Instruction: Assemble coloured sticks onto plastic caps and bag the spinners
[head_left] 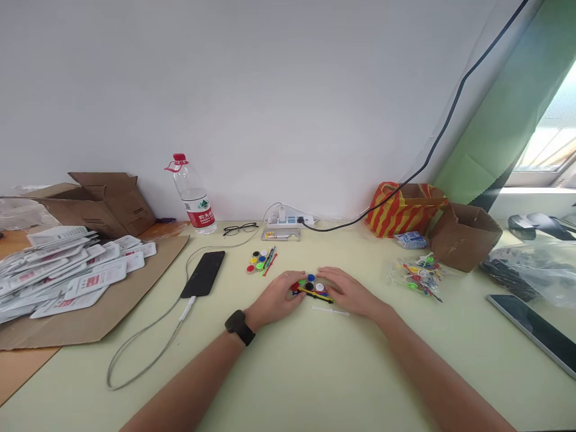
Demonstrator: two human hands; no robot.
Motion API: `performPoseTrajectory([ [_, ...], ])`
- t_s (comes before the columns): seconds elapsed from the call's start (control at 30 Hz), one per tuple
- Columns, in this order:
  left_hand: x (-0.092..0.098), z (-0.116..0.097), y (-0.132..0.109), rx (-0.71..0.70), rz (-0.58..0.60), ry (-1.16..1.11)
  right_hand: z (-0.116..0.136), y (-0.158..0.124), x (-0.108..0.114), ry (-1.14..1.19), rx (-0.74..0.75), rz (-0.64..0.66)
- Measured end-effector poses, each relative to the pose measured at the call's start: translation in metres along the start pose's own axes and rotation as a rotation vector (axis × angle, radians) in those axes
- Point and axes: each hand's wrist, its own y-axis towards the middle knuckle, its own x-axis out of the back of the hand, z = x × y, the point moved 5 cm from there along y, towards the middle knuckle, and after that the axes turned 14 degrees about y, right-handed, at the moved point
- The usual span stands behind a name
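Observation:
Between my two hands lies a tight cluster of small round plastic pieces, with a blue disc (311, 278), a black disc (309, 287) and a white disc (319, 287) showing. Thin arrow-tipped plastic sticks (317, 294), yellow and black among them, lie along the cluster's near side. My left hand (275, 299) curves round the left edge, thumb and fingers apart. From the right, my right hand (351, 293) cups the other edge the same way. Both touch or nearly touch the pieces, and fingers hide some of them. A white arrow stick (330, 310) lies separately nearer me.
Further back sit a second group of coloured discs (256, 262) and sticks (270, 261). A phone (203, 275) on a cable lies left; a water bottle (195, 201) stands behind. Bagged plastic pieces (418, 276), a tablet (535, 330) and a carton (465, 237) are right.

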Motion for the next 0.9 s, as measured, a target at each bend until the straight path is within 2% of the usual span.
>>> performPoseTrajectory([
  [0.13, -0.001, -0.015, -0.004, -0.029, 0.115, -0.123, 0.023, -0.001, -0.006, 0.035, 0.027, 0.037],
  [0.3, -0.005, -0.019, -0.006, -0.017, 0.147, -0.234, 0.033, 0.0, -0.008, 0.005, 0.05, 0.035],
  [0.37, -0.008, -0.015, -0.004, -0.01, 0.135, -0.226, 0.03, 0.001, -0.006, -0.039, 0.066, 0.001],
  [0.53, -0.01, -0.002, 0.002, 0.059, 0.012, -0.148, 0.028, 0.002, 0.0, -0.074, 0.06, -0.119],
  [0.67, -0.009, 0.001, 0.003, 0.079, -0.038, -0.101, 0.037, 0.002, -0.003, -0.021, 0.097, -0.064],
  [0.77, -0.006, 0.0, 0.003, 0.07, -0.047, -0.072, 0.033, 0.003, -0.005, -0.048, 0.082, -0.023],
  [0.9, -0.001, -0.003, 0.003, 0.077, -0.032, -0.052, 0.016, 0.004, 0.006, -0.13, -0.002, -0.114],
])
